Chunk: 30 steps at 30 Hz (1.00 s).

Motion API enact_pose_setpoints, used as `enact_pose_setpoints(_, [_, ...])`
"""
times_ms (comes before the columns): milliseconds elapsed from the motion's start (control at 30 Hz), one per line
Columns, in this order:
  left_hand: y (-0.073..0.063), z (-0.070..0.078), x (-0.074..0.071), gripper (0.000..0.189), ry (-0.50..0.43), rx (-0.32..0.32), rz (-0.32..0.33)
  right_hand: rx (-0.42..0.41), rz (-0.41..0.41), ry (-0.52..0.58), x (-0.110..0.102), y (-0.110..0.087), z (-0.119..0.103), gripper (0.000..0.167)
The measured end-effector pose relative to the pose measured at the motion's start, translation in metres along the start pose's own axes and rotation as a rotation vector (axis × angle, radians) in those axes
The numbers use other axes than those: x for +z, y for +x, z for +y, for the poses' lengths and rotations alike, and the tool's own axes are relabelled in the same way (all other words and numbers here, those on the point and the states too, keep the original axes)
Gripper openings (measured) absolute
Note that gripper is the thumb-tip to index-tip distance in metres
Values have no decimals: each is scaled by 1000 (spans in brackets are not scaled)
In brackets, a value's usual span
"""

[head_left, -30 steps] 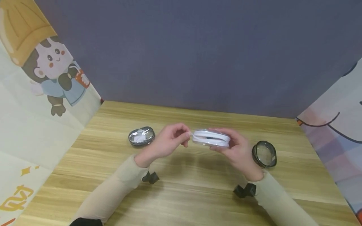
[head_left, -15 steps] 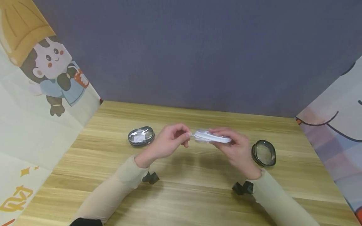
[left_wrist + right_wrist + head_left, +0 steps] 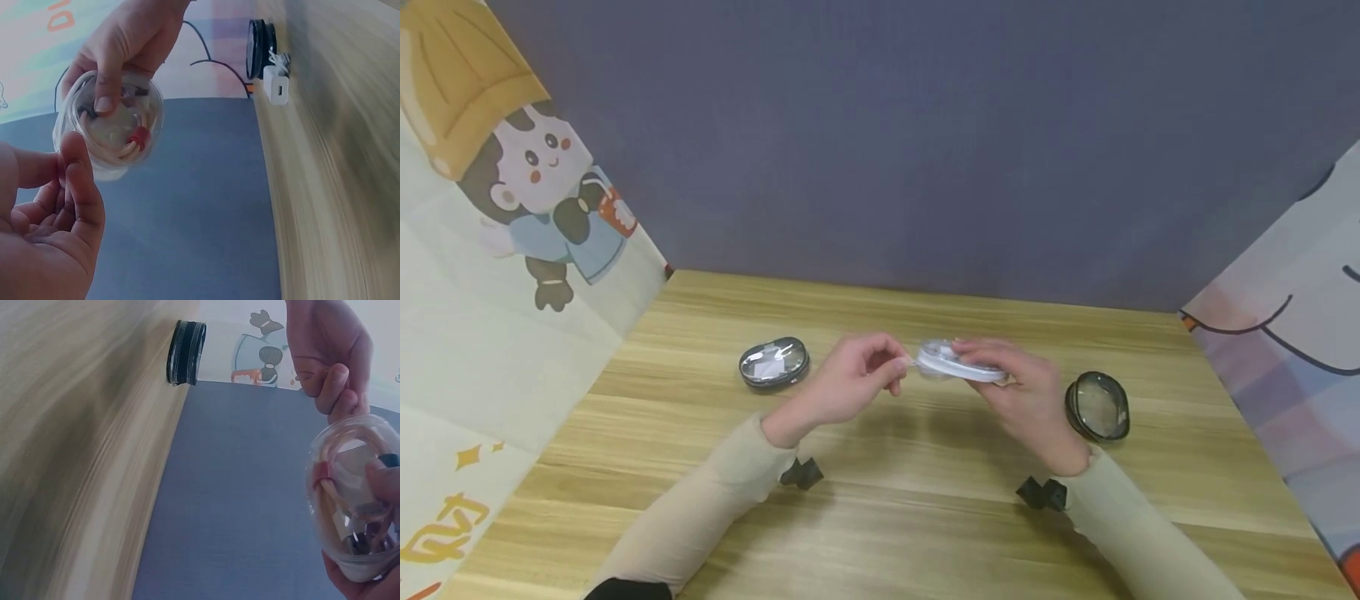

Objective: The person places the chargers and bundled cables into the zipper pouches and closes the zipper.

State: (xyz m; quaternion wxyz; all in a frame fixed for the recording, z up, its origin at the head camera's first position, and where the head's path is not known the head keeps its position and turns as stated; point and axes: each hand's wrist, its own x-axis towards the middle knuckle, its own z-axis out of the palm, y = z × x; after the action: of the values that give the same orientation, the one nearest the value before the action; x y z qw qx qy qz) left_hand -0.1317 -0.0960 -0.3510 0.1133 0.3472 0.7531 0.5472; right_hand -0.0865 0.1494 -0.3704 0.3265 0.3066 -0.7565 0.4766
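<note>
Centrally, above the tabletop [image 3: 895,517], the right hand [image 3: 1026,396] grips a clear pouch [image 3: 934,348]; the left hand [image 3: 853,379] pinches something tiny at its nine-o'clock end. A firm right grip, with any pull kept along the zip [image 3: 962,369], seems best. The pouch's long axis runs from nine to just past three, zip edge toward six.
</note>
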Motion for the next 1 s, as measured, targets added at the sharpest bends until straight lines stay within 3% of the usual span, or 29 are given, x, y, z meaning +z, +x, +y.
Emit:
enact_pose_setpoints(267, [2, -3, 8, 9, -65, 40, -40, -33, -5, -31, 6, 0, 4, 36])
enact_pose_setpoints(367, [3, -4, 10, 10, -63, 43, -39, -6, -10, -44, 7, -1, 5, 34])
enact_pose_setpoints(600, [7, -5, 9, 12, -134, -4, -31, 83, -69, -79, 3, -4, 6, 37])
enact_pose_setpoints(733, [6, -4, 6, 14, -205, -32, -16, 106, -94, -80, 1, -6, 7, 48])
enact_pose_setpoints(867, [3, -4, 3, 15, -267, -28, -20, 125, -113, 39, 0, -8, 8, 62])
enact_pose_setpoints(1000, [1, -3, 0, 15, -315, -18, -15, 132, -79, 256, -2, -11, 9, 58])
